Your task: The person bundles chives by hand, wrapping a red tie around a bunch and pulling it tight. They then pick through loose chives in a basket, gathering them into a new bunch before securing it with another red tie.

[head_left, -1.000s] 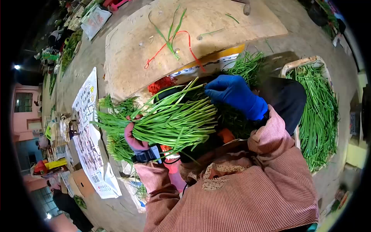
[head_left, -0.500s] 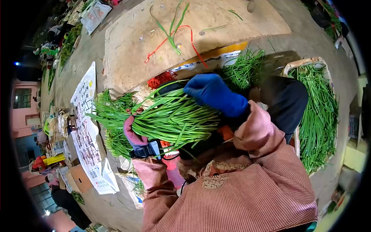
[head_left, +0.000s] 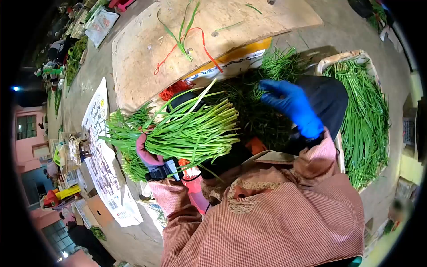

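Note:
A thick bunch of garlic chives [head_left: 195, 131] lies across my lap area, its pale cut stem ends pointing right. My left hand [head_left: 149, 149], in a purple glove, is wrapped round the leafy part of the bunch. Well to the right of the stem ends, my right hand [head_left: 291, 104] in a blue glove hangs apart from the bunch. Its fingers are spread and nothing shows in them. Below it lie loose dark green leaves. A wooden board [head_left: 151, 62] in front carries a red tie strip [head_left: 203, 40] and a few stray chive stalks [head_left: 182, 40].
On my right stands a white foam box [head_left: 322, 66] filled with chives. More chives [head_left: 280, 64] are heaped beyond my right hand. A printed sheet [head_left: 100, 151] hangs at the left. Red ties [head_left: 175, 90] lie under the board's near edge. Several stalls and people are farther left.
My right hand has moved away from the bunch, right and slightly down, and its fingers have spread. The stem ends now show. My left hand keeps its hold on the chives.

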Demonstrator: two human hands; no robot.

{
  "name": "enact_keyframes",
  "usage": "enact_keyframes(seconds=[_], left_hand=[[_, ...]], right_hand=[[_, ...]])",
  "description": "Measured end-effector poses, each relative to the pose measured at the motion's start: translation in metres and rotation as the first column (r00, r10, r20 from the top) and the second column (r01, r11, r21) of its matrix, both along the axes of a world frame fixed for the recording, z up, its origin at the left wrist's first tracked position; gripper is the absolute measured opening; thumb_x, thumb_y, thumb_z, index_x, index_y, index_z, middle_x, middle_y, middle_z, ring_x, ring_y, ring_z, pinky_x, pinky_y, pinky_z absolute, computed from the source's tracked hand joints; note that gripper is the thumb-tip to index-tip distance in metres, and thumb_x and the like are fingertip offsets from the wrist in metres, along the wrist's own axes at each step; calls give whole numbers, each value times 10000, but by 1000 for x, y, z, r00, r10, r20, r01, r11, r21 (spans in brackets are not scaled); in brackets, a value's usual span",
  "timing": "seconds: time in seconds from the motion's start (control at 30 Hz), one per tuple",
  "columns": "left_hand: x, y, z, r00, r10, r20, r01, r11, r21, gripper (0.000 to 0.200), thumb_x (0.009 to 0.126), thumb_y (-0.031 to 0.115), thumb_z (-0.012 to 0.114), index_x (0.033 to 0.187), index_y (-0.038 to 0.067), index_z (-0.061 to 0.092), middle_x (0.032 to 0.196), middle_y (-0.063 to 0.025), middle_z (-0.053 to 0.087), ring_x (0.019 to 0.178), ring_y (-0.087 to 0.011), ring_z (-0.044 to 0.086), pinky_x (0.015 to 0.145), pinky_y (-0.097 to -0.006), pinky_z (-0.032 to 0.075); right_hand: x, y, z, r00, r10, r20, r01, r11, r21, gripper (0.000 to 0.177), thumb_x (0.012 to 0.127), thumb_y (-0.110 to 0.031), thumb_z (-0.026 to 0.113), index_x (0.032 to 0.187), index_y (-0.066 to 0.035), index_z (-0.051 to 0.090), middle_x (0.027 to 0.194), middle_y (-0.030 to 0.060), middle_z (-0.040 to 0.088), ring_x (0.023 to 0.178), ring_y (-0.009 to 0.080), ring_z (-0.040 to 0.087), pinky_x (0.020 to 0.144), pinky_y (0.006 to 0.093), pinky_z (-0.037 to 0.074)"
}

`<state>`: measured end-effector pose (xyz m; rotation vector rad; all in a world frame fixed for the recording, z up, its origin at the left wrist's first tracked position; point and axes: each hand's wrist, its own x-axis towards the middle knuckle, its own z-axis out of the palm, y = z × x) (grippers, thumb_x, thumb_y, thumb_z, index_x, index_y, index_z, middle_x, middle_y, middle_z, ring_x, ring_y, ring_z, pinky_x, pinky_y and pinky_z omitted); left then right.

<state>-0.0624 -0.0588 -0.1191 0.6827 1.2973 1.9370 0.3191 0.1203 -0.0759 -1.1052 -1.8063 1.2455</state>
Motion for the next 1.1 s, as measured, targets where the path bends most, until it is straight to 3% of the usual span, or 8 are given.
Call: enact_keyframes(seconds=[0.13, 0.33, 0.53, 0.6, 0.73, 0.87, 0.97, 1.1], left_hand=[[17, 5, 11, 994, -63, -88, 75, 987, 141, 228, 870, 65, 461, 1065, -29, 532, 1072, -161, 558, 953, -207, 553, 913, -351, 407], [14, 6, 21, 978, -140, 154, 112, 977, 179, 230, 874, 59, 445, 1083, -22, 497, 1036, -158, 560, 954, -210, 547, 880, -339, 436], [18, 0, 14, 994, -64, -93, 76, 989, 128, 228, 887, 112, 458, 1058, -9, 548, 1059, -188, 573, 943, -228, 569, 851, -368, 462], [13, -3, 10, 990, -71, -123, 85, 990, 115, 229, 889, 124, 464, 1064, 11, 558, 1072, -190, 568, 946, -229, 567, 851, -375, 463], [14, 0, 9, 999, -48, -17, 49, 996, 80, 217, 869, 130, 504, 1035, 4, 562, 1049, -169, 573, 964, -228, 552, 900, -382, 420], [20, 3, 15, 792, -27, -611, 106, 990, 94, 252, 803, 121, 577, 1030, 13, 560, 1057, -162, 529, 995, -206, 508, 912, -405, 393], [18, 7, 21, 955, -158, 251, 104, 971, 217, 191, 805, 81, 520, 945, -15, 610, 1026, -213, 585, 968, -270, 561, 894, -426, 441], [17, 6, 22, 923, -163, 350, 97, 975, 200, 205, 797, 66, 512, 978, -16, 561, 981, -176, 566, 928, -257, 545, 875, -430, 441]], right_hand=[[-56, -18, -1, 985, 173, 24, -169, 913, 372, 363, 708, -316, 697, 967, -68, 639, 893, 118, 614, 779, 263, 608, 683, 331, 493], [-87, -23, -12, 919, 297, 261, -376, 861, 343, 226, 715, -215, 680, 896, -83, 647, 949, 142, 618, 887, 298, 599, 765, 366, 484], [-54, -9, -24, 998, 68, -16, -57, 925, 376, 127, 763, -89, 642, 866, -17, 635, 856, 138, 630, 762, 261, 622, 688, 297, 491], [-26, 10, -33, 985, -155, 79, 128, 954, 271, 186, 785, -218, 626, 855, -46, 638, 808, 145, 613, 727, 309, 605, 631, 345, 488], [-19, 20, -32, 994, -97, -60, 110, 955, 277, 258, 797, -296, 625, 898, -60, 647, 813, 150, 620, 741, 308, 610, 635, 339, 486], [-58, 19, -25, 983, 154, 96, -170, 965, 199, 282, 829, -280, 613, 958, -30, 635, 865, 124, 642, 777, 182, 623, 688, 288, 481], [-81, 13, -36, 897, 429, 104, -392, 882, -261, 367, 849, -383, 567, 958, -40, 639, 754, 87, 646, 674, 119, 579, 626, 273, 467], [-96, -2, -55, 878, 471, -87, -466, 798, -382, 363, 786, -391, 651, 860, -35, 672, 663, 68, 635, 590, 101, 555, 583, 274, 458]])
